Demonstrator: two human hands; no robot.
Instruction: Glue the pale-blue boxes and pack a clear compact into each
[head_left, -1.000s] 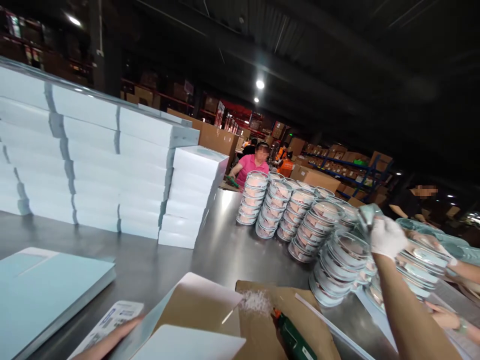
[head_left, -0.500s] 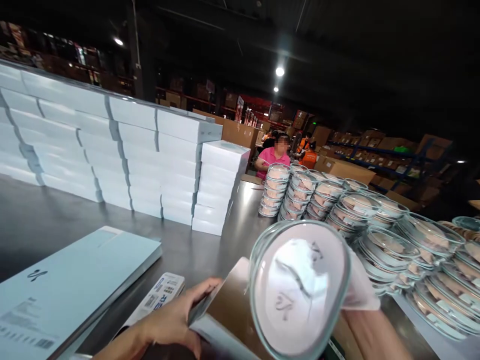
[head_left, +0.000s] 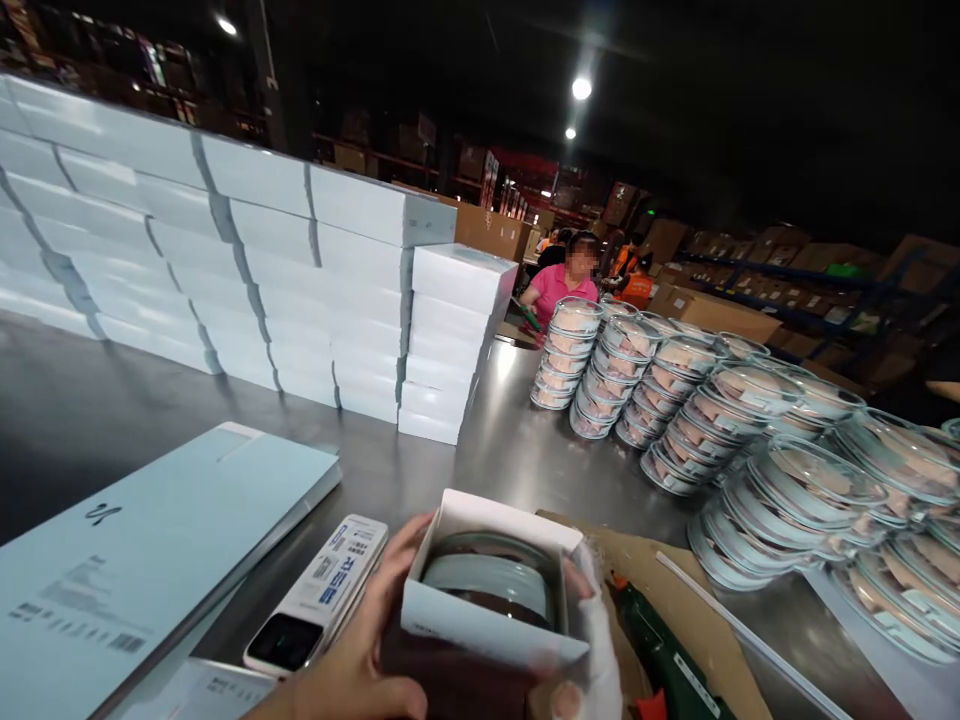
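Observation:
A small open box (head_left: 487, 640), pale blue outside and white inside, is tilted toward me near the bottom middle. Inside it sits a round clear-walled container (head_left: 487, 580), its lower part hidden by the box wall. My left hand (head_left: 367, 620) is closed around the box's left side, thumb low in front. At the box's right side is my right hand (head_left: 596, 640), in a whitish translucent covering and partly blurred; its fingers grip that wall. Just right of it, a dark green glue gun (head_left: 664, 650) with orange parts lies on brown cardboard (head_left: 600, 535).
A white device (head_left: 322, 590) with a dark screen lies left of my hand, beside a flat pale-blue box (head_left: 135, 550). Stacked white boxes (head_left: 300, 300) form a wall behind. Stacked clear containers (head_left: 682, 430) fill the right. A thin white stick (head_left: 750, 630) crosses the cardboard. A person in pink (head_left: 559, 285) sits beyond.
My right hand has lowered the clear container from above into the open box and now grips the box's side. The view has tipped down, uncovering the glue gun and cardboard.

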